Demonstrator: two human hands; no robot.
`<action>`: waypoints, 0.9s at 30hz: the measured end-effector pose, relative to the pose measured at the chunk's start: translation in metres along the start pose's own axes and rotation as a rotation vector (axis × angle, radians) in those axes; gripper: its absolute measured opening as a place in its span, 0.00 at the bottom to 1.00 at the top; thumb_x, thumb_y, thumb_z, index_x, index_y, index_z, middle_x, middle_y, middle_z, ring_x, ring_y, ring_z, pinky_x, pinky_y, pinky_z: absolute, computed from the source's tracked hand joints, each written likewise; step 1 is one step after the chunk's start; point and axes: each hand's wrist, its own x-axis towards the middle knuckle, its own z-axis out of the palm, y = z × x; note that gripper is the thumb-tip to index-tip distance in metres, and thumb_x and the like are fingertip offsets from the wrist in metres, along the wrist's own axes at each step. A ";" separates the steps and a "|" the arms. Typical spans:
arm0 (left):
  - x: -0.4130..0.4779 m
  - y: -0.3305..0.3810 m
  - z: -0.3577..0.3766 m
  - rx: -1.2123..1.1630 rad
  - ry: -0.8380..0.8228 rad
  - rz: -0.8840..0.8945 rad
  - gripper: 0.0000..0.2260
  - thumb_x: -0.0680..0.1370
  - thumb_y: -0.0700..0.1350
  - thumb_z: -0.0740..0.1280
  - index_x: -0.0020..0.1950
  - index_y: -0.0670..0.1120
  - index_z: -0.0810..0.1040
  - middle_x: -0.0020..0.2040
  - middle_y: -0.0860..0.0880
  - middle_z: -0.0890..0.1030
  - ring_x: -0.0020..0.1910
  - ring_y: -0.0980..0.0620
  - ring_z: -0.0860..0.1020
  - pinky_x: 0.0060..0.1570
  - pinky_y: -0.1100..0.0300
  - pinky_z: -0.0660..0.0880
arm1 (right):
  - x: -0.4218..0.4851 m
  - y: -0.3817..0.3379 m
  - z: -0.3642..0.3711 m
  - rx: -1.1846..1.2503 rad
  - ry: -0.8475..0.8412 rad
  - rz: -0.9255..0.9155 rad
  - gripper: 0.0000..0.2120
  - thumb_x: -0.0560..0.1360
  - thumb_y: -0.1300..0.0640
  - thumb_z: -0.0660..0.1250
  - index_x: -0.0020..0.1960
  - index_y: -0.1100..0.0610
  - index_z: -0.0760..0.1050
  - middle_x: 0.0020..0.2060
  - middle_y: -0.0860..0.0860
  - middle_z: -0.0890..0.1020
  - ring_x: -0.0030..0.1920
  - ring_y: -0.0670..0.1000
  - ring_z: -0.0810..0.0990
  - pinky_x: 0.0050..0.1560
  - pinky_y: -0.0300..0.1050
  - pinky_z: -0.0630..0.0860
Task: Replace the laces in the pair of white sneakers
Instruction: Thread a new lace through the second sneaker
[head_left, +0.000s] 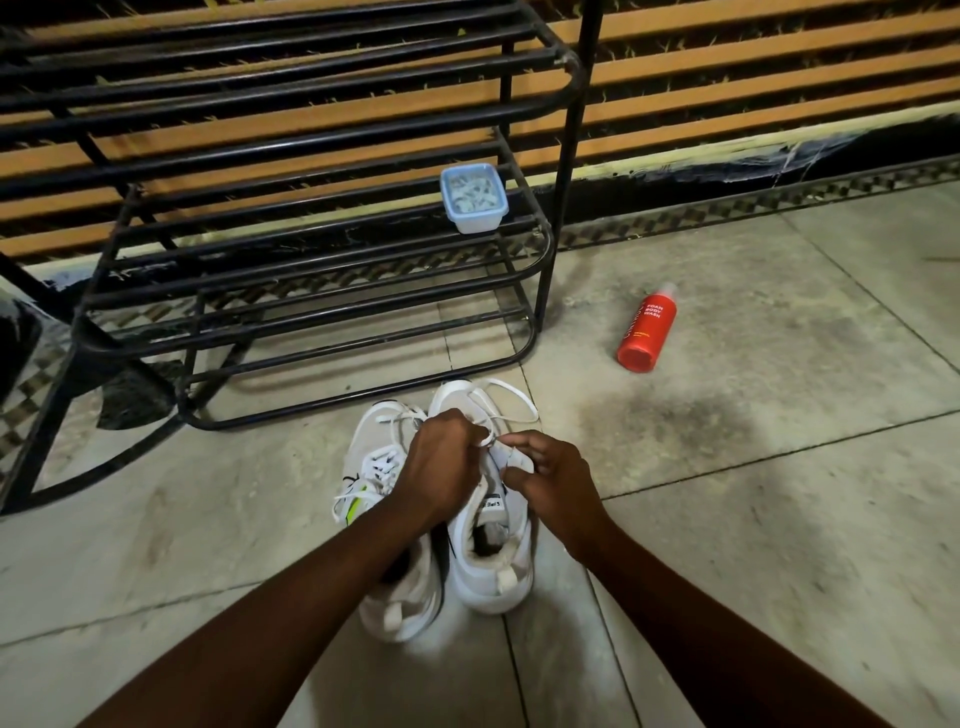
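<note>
Two white sneakers stood side by side on the tiled floor (779, 467), toes pointing away from the person and toward a black metal shoe rack (570, 156). The left sneaker (371, 441) was laced, its crossings showing beside a neon yellow-green mark on its outer side, and a loose end of lace trailed off that side. The right sneaker (493, 577) sat just beside it, its heel opening and pull tab facing the camera, its tongue pulled up with a small printed label on it. Both bare forearms reached in from the lower edge of the view, the left one crossing above the heel of the left sneaker. The left grip (441, 462) hung over the front of the right sneaker with its fingers clenched round the lace (487, 440), a loop of which stuck out past the knuckles while a longer loop lay across the toe. The right grip (550, 483) was close beside it, thumb and forefinger pinching a white strand of the same lace just over the tongue, the other fingers loosely curled. On a low shelf of the rack stood a pale blue plastic container (474, 200) holding small white pieces too blurred to name. A red bottle (647, 327) marked FOAM BODY WASH lay on its side on the floor, well to the right of the sneakers. Behind the rack ran a wall of orange wooden slats (779, 52).
</note>
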 end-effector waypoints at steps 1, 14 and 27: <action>0.001 -0.002 0.000 -0.015 -0.004 -0.001 0.08 0.71 0.33 0.67 0.38 0.44 0.81 0.39 0.41 0.79 0.43 0.39 0.78 0.41 0.52 0.72 | 0.001 0.000 0.000 0.036 -0.010 0.018 0.17 0.68 0.66 0.74 0.54 0.51 0.83 0.48 0.43 0.87 0.50 0.42 0.84 0.54 0.40 0.79; 0.000 0.001 0.001 -0.164 0.018 -0.184 0.07 0.72 0.34 0.66 0.35 0.41 0.80 0.32 0.43 0.80 0.38 0.43 0.80 0.42 0.50 0.77 | 0.007 0.003 0.000 0.163 -0.061 0.080 0.21 0.65 0.69 0.76 0.52 0.48 0.84 0.47 0.46 0.87 0.52 0.47 0.85 0.59 0.50 0.81; -0.005 0.015 -0.003 -0.015 -0.008 -0.067 0.03 0.68 0.38 0.70 0.37 0.45 0.82 0.37 0.46 0.78 0.38 0.46 0.76 0.37 0.54 0.71 | 0.008 0.002 0.000 0.080 -0.088 0.051 0.21 0.66 0.64 0.76 0.57 0.51 0.85 0.49 0.45 0.87 0.53 0.45 0.84 0.60 0.49 0.79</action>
